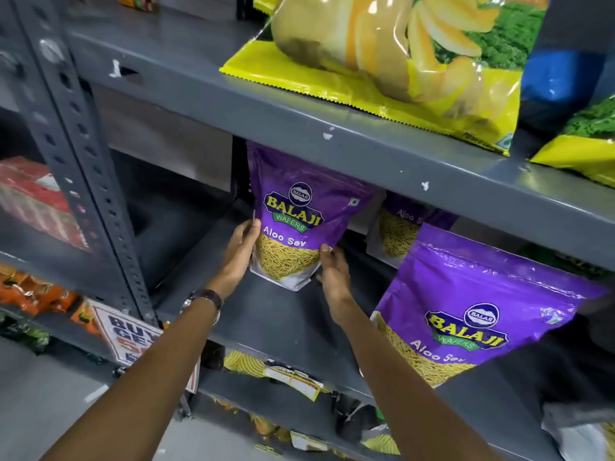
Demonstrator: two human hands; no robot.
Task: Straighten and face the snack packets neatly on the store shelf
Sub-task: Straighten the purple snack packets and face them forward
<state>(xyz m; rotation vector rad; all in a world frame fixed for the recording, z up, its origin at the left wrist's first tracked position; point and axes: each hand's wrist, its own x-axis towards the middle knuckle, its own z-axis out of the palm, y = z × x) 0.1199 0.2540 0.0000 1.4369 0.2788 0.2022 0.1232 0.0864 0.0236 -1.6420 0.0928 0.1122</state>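
A purple Aloo Sev packet [299,211] stands upright on the grey middle shelf [273,314], its label facing me. My left hand [238,257] grips its lower left edge and my right hand [334,277] holds its lower right corner. A second purple Aloo Sev packet [466,307] leans forward at the shelf's front right, label facing out. Behind and between them a third purple packet [402,227] stands partly hidden under the upper shelf's edge.
Big yellow chip bags [382,58] lie on the upper shelf [186,81]. A perforated grey upright [90,181] stands at the left, with red and orange packets beyond it. A promo sign [129,334] hangs on the shelf front. More packets fill the bottom shelf.
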